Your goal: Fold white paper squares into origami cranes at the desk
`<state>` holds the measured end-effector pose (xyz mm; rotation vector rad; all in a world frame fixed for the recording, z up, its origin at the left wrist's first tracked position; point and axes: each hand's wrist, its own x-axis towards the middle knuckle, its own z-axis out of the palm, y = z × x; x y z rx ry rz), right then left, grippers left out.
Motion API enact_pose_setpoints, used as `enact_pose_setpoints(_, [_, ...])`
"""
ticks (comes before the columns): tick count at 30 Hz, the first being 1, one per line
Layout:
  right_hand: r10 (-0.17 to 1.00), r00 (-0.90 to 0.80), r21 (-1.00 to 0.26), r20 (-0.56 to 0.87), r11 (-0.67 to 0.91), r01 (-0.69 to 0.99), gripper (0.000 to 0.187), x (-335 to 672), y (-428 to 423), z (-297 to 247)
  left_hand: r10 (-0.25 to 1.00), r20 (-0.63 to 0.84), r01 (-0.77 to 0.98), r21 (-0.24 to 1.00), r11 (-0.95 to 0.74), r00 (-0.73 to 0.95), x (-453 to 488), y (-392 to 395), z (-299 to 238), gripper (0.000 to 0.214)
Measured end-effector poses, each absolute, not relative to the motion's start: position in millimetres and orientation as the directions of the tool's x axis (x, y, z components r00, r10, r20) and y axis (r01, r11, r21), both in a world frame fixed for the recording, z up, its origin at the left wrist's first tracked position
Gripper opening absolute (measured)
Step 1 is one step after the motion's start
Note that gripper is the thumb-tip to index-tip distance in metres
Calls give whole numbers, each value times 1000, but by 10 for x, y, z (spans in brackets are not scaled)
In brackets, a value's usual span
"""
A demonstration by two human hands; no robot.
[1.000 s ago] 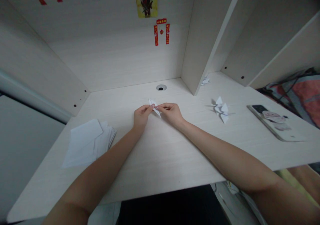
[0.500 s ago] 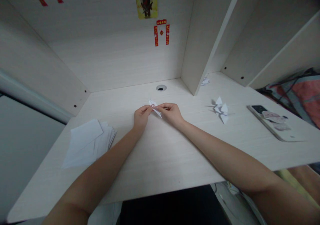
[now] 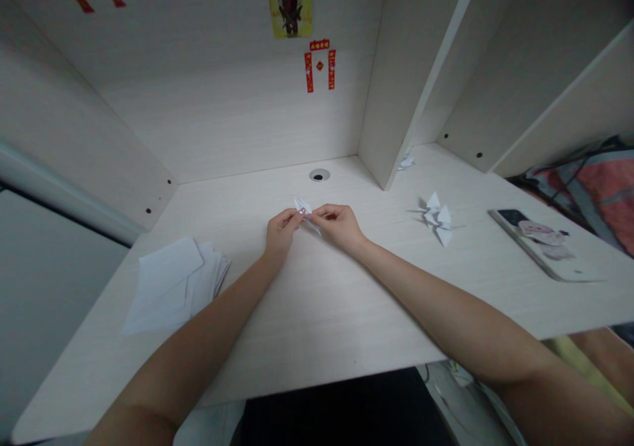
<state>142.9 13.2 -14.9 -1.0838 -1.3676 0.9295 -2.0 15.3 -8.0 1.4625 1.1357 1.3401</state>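
Observation:
My left hand (image 3: 281,231) and my right hand (image 3: 338,227) meet near the middle of the pale wood-grain desk (image 3: 317,314). Between their fingertips they pinch a narrow folded white paper piece (image 3: 302,206), with its pointed end sticking up and its lower part partly hidden by my fingers. To the right stands a folded white origami crane (image 3: 437,219), apart from both hands. On the left, beyond my left forearm, lies a loose stack of white paper sheets (image 3: 173,287).
A phone in a decorated case (image 3: 537,242) lies near the desk's right edge. A small paper crane (image 3: 406,162) sits by the shelf panel (image 3: 401,82). The desk has a cable hole (image 3: 318,176). Red hangings (image 3: 319,66) decorate the back panel.
Both hands still pinch the folded paper, with only slight finger movement. The view has shifted very slightly.

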Motion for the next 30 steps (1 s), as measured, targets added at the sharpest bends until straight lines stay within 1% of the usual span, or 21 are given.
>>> enact_pose_setpoints(4, [878,116,-864,464,419,281,22,1453,74,-107,979,202,77,977,-201,-12,-2,136,-60,27])
enact_pose_setpoints(6, [847,111,-824,520,463,327,18,1469,42,-77,985,175,68,982,-175,-4,10,125,-56,30])
enact_pose_setpoints(11, [810,16,-728,586,518,449,11,1482,20,-69,984,178,51,983,-179,28,20,130,-94,33])
enact_pose_setpoints(14, [763,-60,-634,644,575,517,17,1466,15,-80,979,205,60,977,-205,5,11,148,-116,32])
enact_pose_setpoints(16, [738,-124,-591,663,618,518,26,1456,6,-79,976,217,66,974,-216,-3,3,156,-113,31])
enact_pose_setpoints(18, [727,-176,-576,664,647,500,29,1456,3,-79,977,214,59,975,-213,-15,-5,164,-104,31])
enact_pose_setpoints(21, [719,-209,-585,662,671,455,35,1476,31,-93,979,202,29,979,-201,-32,-17,182,-107,32])
enact_pose_setpoints(23, [719,-191,-614,668,678,403,39,1493,66,-110,980,197,7,980,-197,-23,-25,198,-128,33])
enact_pose_setpoints(27, [752,-144,-692,643,652,310,35,1507,114,-118,982,188,1,982,-188,2,-32,221,-169,34])
enact_pose_setpoints(30, [765,-144,-717,628,641,273,33,1503,119,-107,982,186,21,982,-186,5,-22,214,-157,32])
